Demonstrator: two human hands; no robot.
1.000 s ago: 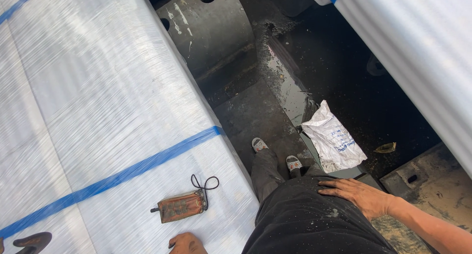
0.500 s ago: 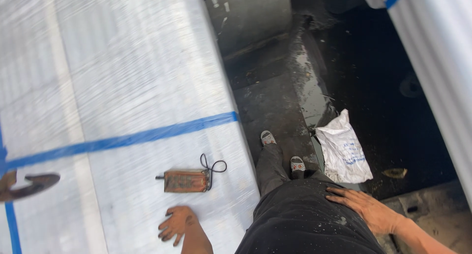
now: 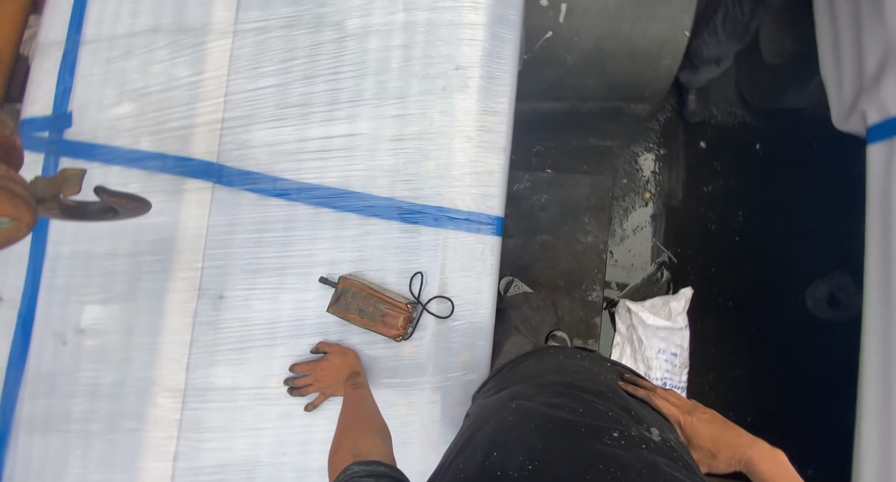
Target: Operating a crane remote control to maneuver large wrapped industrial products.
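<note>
A person is leaning over a large white plastic-wrapped bundle (image 3: 280,118) that is filling the frame from nine to twelve o'clock, with a blue strap (image 3: 280,185) crossing it on a slant and a second blue band running down its far-left edge. At three o'clock a dark, wet, oily floor (image 3: 747,258) is dropping away beside the bundle, and a grey curved metal piece (image 3: 607,43) is standing at one o'clock. A crumpled white sack (image 3: 656,337) is lying on the floor at about four o'clock, just beside the person's dark trousers (image 3: 560,426). A rusty hook (image 3: 93,202) is hanging in at nine o'clock.

The left hand (image 3: 324,375) is resting flat on the wrap near six o'clock, fingers spread and holding nothing. A small rust-brown remote handset (image 3: 369,307) with a looped black cord (image 3: 429,305) is lying just above it, toward twelve o'clock, close but not touching. The right hand (image 3: 695,426) is lying open on the trousers at five o'clock, gripping nothing.

Judging from the slick wrap and wet floor, taking up the handset well is calling for a firm stance, a grasp around the body rather than the cord, and the braced right hand staying planted.
</note>
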